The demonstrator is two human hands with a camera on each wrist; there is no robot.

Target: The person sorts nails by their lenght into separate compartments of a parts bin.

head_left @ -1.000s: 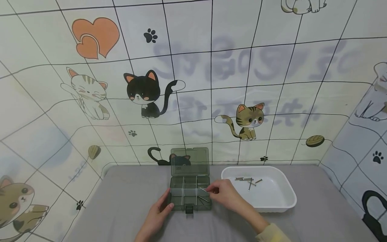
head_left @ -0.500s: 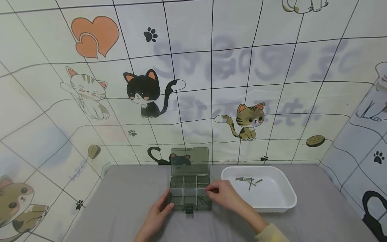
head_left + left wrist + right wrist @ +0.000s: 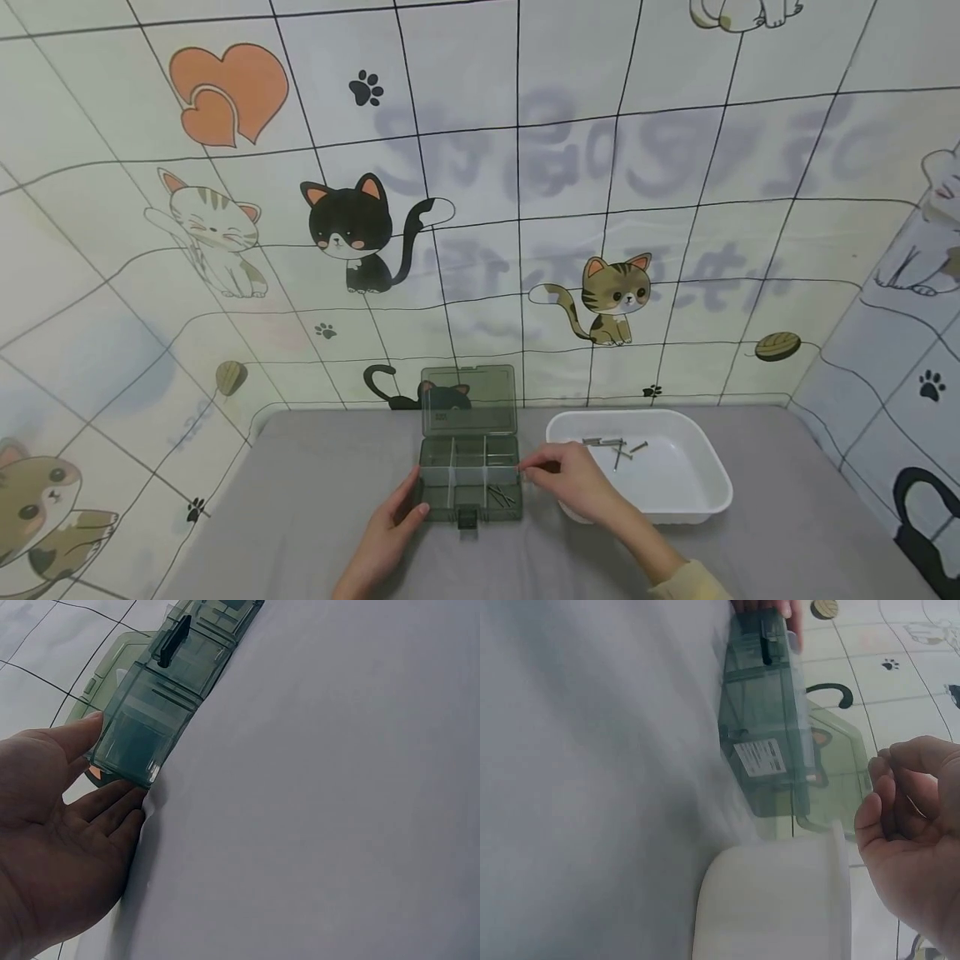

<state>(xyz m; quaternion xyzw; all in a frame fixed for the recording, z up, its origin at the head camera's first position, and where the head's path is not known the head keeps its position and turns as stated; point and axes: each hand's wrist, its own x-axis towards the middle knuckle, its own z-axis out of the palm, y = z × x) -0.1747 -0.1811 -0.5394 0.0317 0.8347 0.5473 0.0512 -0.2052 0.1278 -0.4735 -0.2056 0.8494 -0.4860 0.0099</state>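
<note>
A green see-through compartment box [image 3: 437, 497] stands with its lid [image 3: 468, 400] raised at the back. Several thin metal fasteners, like nails or screws [image 3: 501, 497], lie in its front right compartment. My left hand [image 3: 384, 533] rests on the box's left side, thumb near the front corner and fingers along the wall, as the left wrist view also shows. Beside the box's right wall is my right hand [image 3: 573, 479], its fingers loosely curled. In the right wrist view its thumb and fingertips [image 3: 885, 761] come close together, and nothing shows between them.
A white tray [image 3: 716, 500] stands right of the box, partly behind the right hand, with several more metal fasteners [image 3: 615, 446] lying in it. Grey cloth [image 3: 300, 483] covers the table. Behind it hangs a white sheet with cat drawings [image 3: 480, 217].
My right hand has moved from over the box's right compartments outward to the right. The thin fastener seen at its fingertips one second ago no longer shows there. The left hand stays at the box.
</note>
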